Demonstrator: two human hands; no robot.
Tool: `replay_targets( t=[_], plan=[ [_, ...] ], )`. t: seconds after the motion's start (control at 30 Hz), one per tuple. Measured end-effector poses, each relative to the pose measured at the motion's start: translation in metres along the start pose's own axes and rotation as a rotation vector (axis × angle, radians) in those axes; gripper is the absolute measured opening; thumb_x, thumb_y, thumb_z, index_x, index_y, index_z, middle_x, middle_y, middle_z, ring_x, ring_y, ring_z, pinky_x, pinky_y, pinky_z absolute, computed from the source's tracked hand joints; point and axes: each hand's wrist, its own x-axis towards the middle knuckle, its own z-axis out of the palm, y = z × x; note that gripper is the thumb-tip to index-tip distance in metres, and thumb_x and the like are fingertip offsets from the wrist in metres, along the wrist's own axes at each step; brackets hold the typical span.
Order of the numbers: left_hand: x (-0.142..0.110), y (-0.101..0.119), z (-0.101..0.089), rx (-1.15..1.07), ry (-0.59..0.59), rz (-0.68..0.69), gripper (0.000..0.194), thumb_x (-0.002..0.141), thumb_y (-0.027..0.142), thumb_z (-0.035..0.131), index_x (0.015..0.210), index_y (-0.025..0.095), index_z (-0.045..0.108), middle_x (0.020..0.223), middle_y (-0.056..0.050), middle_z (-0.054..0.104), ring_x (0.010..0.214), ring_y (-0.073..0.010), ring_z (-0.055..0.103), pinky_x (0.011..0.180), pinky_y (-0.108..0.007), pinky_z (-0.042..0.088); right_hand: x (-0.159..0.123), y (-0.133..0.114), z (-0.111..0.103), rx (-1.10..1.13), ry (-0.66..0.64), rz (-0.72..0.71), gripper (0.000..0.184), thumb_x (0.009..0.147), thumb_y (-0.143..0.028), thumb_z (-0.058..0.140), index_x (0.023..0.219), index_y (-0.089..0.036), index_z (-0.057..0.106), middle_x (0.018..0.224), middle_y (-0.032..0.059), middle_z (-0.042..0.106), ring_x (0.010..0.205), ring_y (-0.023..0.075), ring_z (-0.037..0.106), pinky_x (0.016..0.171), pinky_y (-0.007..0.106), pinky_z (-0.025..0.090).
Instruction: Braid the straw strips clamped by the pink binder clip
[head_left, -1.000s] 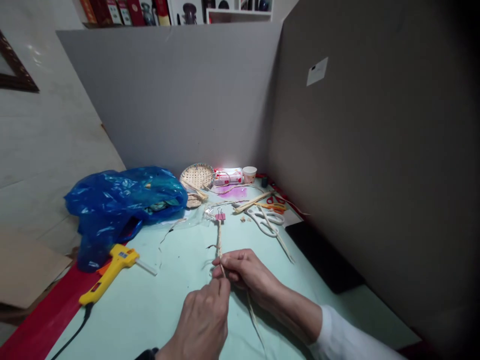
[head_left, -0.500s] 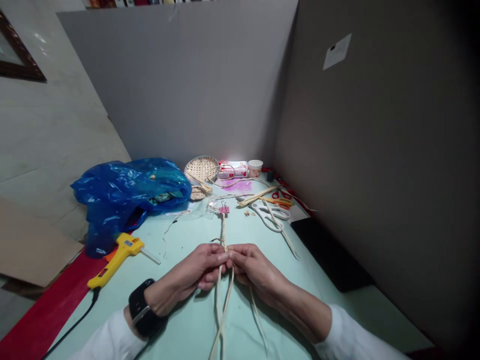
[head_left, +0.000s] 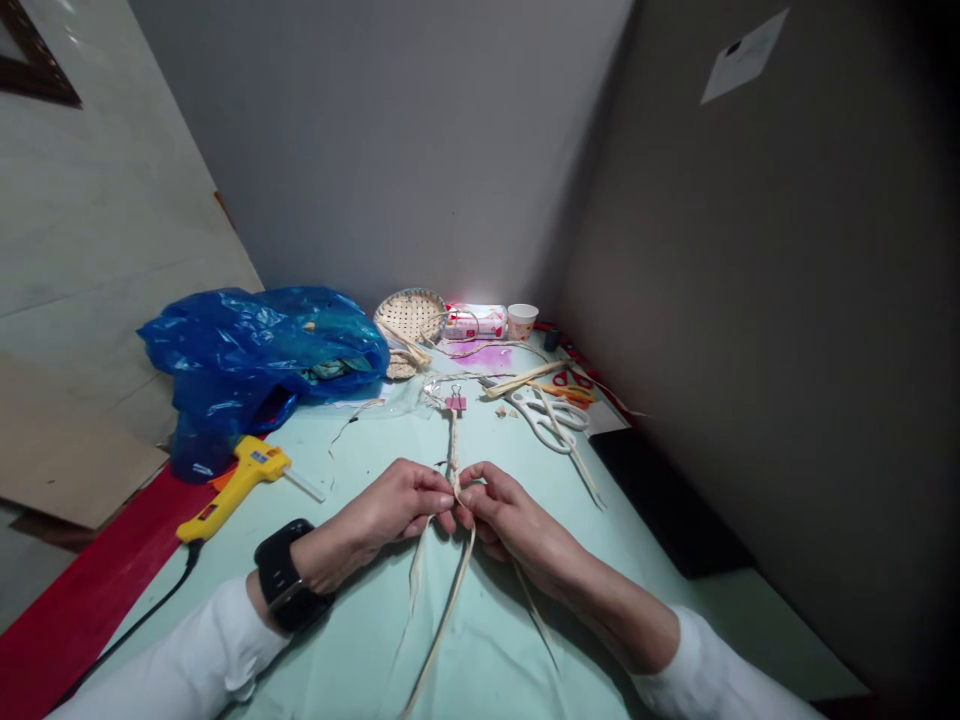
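A pale fibre braid (head_left: 454, 445) runs toward me from a pink binder clip (head_left: 456, 402) on the table. At its near end my left hand (head_left: 409, 503) pinches a strand between thumb and fingers. Close beside it, my right hand (head_left: 504, 510) is closed on strands at the same spot. Loose strands (head_left: 451, 600) trail from between the hands toward the table's near edge, one hanging left, one near the middle and one under my right hand. The exact crossing of the strands is partly hidden by the fingertips.
On the left lie a yellow glue gun (head_left: 232, 490) and a blue plastic bag (head_left: 262, 345). Behind are a woven basket (head_left: 410, 315) and a paper cup (head_left: 523, 320). White-handled scissors (head_left: 551, 420) and a black flat object (head_left: 660, 500) lie right. Grey panels enclose the table.
The view has tilted and shifted slightly. My hands have drawn a little apart, and the left strand has swung leftward, away from the middle strand it crossed before.
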Motion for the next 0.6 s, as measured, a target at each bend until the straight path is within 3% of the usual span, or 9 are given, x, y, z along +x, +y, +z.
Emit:
replay_targets(
  t=[0.13, 0.27, 0.5, 0.6],
  plan=[
    [0.000, -0.005, 0.006, -0.132, 0.030, -0.054, 0.010, 0.070, 0.023, 0.058, 0.068, 0.014, 0.056, 0.053, 0.005, 0.045, 0.038, -0.0020, 0.022, 0.040, -0.021, 0.009, 0.002, -0.004, -0.004, -0.047, -0.015, 0.049, 0.015, 0.082, -0.028, 0.049, 0.091, -0.020, 0.040, 0.060, -0.0089, 0.047, 0.040, 0.0040, 0.026, 0.037, 0.018, 0.014],
    [-0.002, -0.011, 0.012, -0.226, 0.041, -0.020, 0.020, 0.077, 0.032, 0.058, 0.068, 0.015, 0.051, 0.052, 0.010, 0.029, 0.041, -0.0026, 0.015, 0.040, -0.021, 0.007, 0.006, -0.002, -0.009, -0.149, -0.027, 0.057, 0.014, 0.085, -0.031, 0.049, 0.084, -0.019, 0.044, 0.057, -0.0087, 0.046, 0.036, 0.0033, 0.024, 0.035, 0.019, 0.014],
    [-0.002, -0.013, 0.012, -0.267, 0.076, 0.012, 0.022, 0.072, 0.030, 0.064, 0.066, 0.015, 0.048, 0.055, 0.008, 0.034, 0.042, -0.0018, 0.016, 0.039, -0.021, 0.007, 0.004, 0.001, -0.015, -0.285, -0.049, 0.031, 0.021, 0.086, -0.036, 0.051, 0.077, -0.017, 0.049, 0.057, -0.0056, 0.049, 0.039, 0.0044, 0.027, 0.038, 0.021, 0.017],
    [-0.002, -0.013, 0.012, -0.259, 0.097, 0.007, 0.024, 0.069, 0.031, 0.065, 0.064, 0.016, 0.048, 0.051, 0.010, 0.031, 0.041, -0.0018, 0.014, 0.039, -0.021, 0.007, 0.000, 0.003, -0.014, -0.290, 0.021, -0.038, 0.017, 0.084, -0.032, 0.054, 0.080, -0.016, 0.052, 0.059, -0.0030, 0.056, 0.043, 0.0056, 0.030, 0.042, 0.021, 0.021]
  ],
)
